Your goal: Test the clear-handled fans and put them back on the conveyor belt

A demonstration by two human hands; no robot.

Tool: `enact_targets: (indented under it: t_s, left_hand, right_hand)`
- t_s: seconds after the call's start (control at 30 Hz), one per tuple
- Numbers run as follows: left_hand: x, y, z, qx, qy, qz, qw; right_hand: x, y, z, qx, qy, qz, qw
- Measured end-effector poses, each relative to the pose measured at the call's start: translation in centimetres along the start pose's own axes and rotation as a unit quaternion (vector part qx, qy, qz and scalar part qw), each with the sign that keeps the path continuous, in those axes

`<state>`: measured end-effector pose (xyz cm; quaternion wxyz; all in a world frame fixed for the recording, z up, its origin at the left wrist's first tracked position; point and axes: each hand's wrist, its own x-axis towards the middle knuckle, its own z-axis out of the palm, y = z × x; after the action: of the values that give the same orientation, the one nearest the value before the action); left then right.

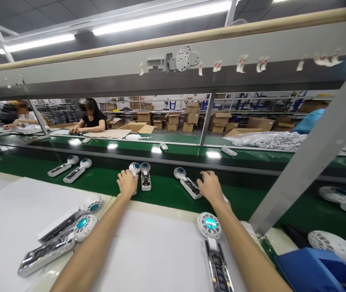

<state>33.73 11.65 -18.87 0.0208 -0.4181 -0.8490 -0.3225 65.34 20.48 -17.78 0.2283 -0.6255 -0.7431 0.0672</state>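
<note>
My left hand [127,183] is closed round a white handheld fan [134,167], whose round head shows above the fingers. Right beside it lies another fan [146,180] with its circuit board bare in the handle. My right hand [210,185] curls over a fan [226,199] that it mostly covers; only a white end shows by the wrist. Just left of that hand, an open-backed fan [190,187] rests on the green belt [161,196]. Nearer me, a fan with a lit turquoise centre [211,224] lies on the white work surface [148,247].
Two open fans [48,249] lie on the left of the table, and two more [75,173] on the belt. A slanted metal post [306,142] and a blue holder [312,265] stand right. A shelf beam [106,77] crosses above. Co-workers [92,119] sit across the line.
</note>
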Motion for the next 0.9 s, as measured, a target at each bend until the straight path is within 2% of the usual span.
enact_targets:
  t_s: [0.07, 0.13, 0.27, 0.37, 0.47, 0.63, 0.7, 0.77, 0.83, 0.9]
  left_hand:
    - [-0.2, 0.0, -0.2, 0.044, 0.02, 0.029, 0.998]
    - [-0.4, 0.3, -0.2, 0.076, 0.016, 0.055, 0.995]
    - [-1.1, 1.5, 0.7, 0.11, -0.032, 0.065, 0.991]
    - [-1.6, 2.3, 1.4, 0.104, -0.066, 0.049, 0.991]
    - [-1.5, 2.4, 1.6, 0.072, -0.091, 0.006, 0.993]
    - [-0.3, 1.5, 0.7, -0.053, -0.128, -0.092, 0.986]
    - [0.2, 1.4, -0.2, -0.134, -0.152, -0.132, 0.97]
    - [0.6, 1.7, -1.3, -0.234, -0.187, -0.165, 0.94]
    - [0.8, 2.7, -2.7, -0.348, -0.226, -0.179, 0.892]
    - [0.4, 4.2, -4.5, -0.463, -0.256, -0.168, 0.832]
  right_hand:
    - [-0.1, -1.0, 0.4, 0.009, -0.053, -0.06, 0.997]
    - [-0.3, -1.8, 0.7, 0.008, -0.114, -0.096, 0.989]
    - [-0.9, -2.7, 1.0, -0.007, -0.189, -0.111, 0.976]
    - [-1.2, -3.4, 0.7, 0.0, -0.224, -0.095, 0.97]
    - [-1.5, -4.2, 0.9, 0.02, -0.246, -0.062, 0.967]
    - [-1.9, -5.0, 1.6, 0.091, -0.289, 0.006, 0.953]
    - [-2.1, -5.4, 1.6, 0.152, -0.304, 0.044, 0.939]
    - [-2.2, -5.9, 0.9, 0.231, -0.31, 0.078, 0.919]
    - [-2.3, -6.5, -0.5, 0.319, -0.3, 0.096, 0.894]
    - [-2.4, -7.2, -2.5, 0.409, -0.266, 0.094, 0.868]
